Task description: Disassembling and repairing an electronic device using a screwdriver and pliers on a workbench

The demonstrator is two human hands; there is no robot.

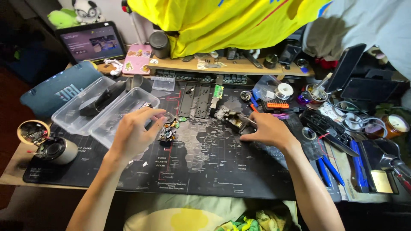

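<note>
your left hand [136, 131] pinches the small circuit assembly [167, 133] on the worktop mat [214, 167], light and fragile so hold its edges, while your right hand [265, 130] presses open-fingered beside the dismantled module [233, 119].

Landmark: the black desk mat [205, 167] printed with a pale world map.

Beyond the mat's far left corner a tablet [91, 42] stands propped, its lit screen showing a purple-grey page with a small picture. Right of the tablet lies a pink rectangular case [138, 59] covered in stickers.

On the mat's left part sit two clear plastic boxes [102, 112], rectangular, lids off, side by side at a slant.

Off the mat's far right corner two dark slabs [359, 81] with unlit screens lean up, one narrow, one wider. Near the mat's right near edge lies a small yellow square label [382, 181] on a black block.
</note>
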